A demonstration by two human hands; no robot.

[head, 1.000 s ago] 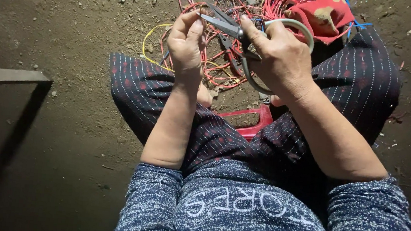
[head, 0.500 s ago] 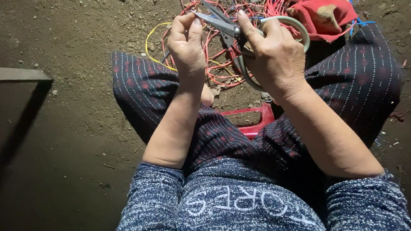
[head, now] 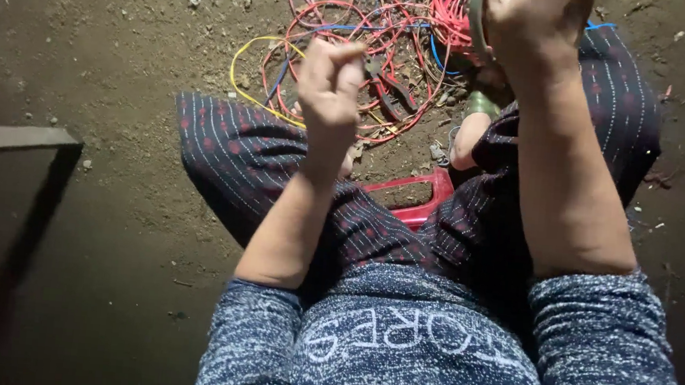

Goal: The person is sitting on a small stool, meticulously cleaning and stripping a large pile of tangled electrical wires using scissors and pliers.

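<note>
The person sits cross-legged on a dirt floor point(head: 83, 46), and the tangle of red wires point(head: 354, 61) lying on the ground just beyond the knees serves as the landmark here. The left hand point(head: 332, 80) is raised over the near edge of that tangle, fingers curled in with the thumb pressed to the forefinger, as if pinching something thin; whether a strand is really between them cannot be told. The right hand point(head: 535, 23) is up at the right end of the tangle, closed around a grey looped handle point(head: 477, 18) (probably of scissors, though the blades are out of view). A yellow wire point(head: 258, 74) loops out from the left side of the tangle, a blue wire point(head: 373, 30) crosses its middle, and a pair of dark pliers point(head: 389, 89) lies within it. A red plastic tray point(head: 416, 203) sits on the near side of the tangle, between the legs.

To work a strand well, it seems wise to keep the pinched hand steady and taut, bring the tool to the wire rather than the reverse, and lift one strand free of its neighbours first.

Room is tight: knees flank the tangle on both sides, and the right hand is at the top edge of view. Left of the tangle the ground lies open as far as a grey slab point(head: 8, 138).
</note>
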